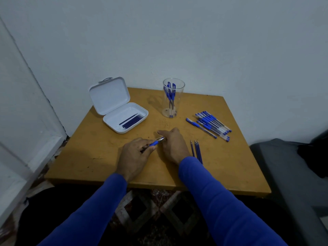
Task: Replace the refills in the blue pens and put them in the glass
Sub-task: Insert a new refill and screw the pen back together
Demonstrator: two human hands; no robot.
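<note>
Fingers of the left hand (135, 155) are curled round a blue pen (154, 143), gripping it by the barrel so the rubber grip and clear tip stick out toward the right hand (173, 146). That right hand sits right up against the pen's tip end, thumb and forefinger reaching forward past it; whether they're actually pinching the tip I honestly can't tell, the angle hides it. Both arms are in blue sleeves (211, 197).

Using the glass (173, 98) as the landmark: it stands upright near the back edge of the yellowish worktop (99, 157) and already has a few blue pens in it, caps up. The held pen and both hands are in front of the glass, closer to the person, a little left of it. Just to the right of the glass and slightly nearer lies a loose pile of blue pens (211, 124), all roughly parallel and overlapping a bit. In front of that pile, so right and well forward of the glass, three or so bare refills (196, 150) lie side by side on the worktop, partly tucked under the right sleeve.

Left of the glass there's a white hinged case (117, 105), lid flipped open and standing up. Its tray holds a small bunch of dark blue refills (132, 120) lying along the side of the tray nearest the glass.

Something dark grey (287, 174) sits off the worktop far right of the glass, can't make out what.
</note>
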